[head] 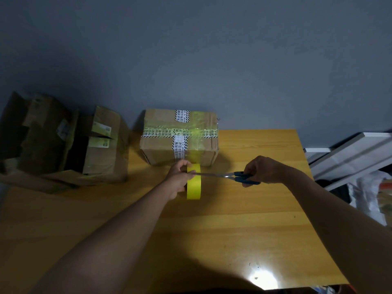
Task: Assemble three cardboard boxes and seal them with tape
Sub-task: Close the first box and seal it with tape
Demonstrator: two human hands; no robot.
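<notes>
Yellow tape roll (193, 183) gripped left, scissors (231, 176) gripped right

Dim room overall; grey wall (212, 49) darkens toward the top corners and the left side. One hard glare patch on the wooden table (244, 219) at the near right edge, white and blown out, with a softer sheen spreading around it. Broad dark shadow across the near left of the table. Cardboard pile (63, 141) at far left sits in deep shade, murky and soft, detail lost. Taped box (180, 136) is better lit, and its glossy tape catches faint shine. Wide-angle bend: table edges curve and splay outward. Forearms at the near edge look stretched and slightly blurred. Grainy throughout.
</notes>
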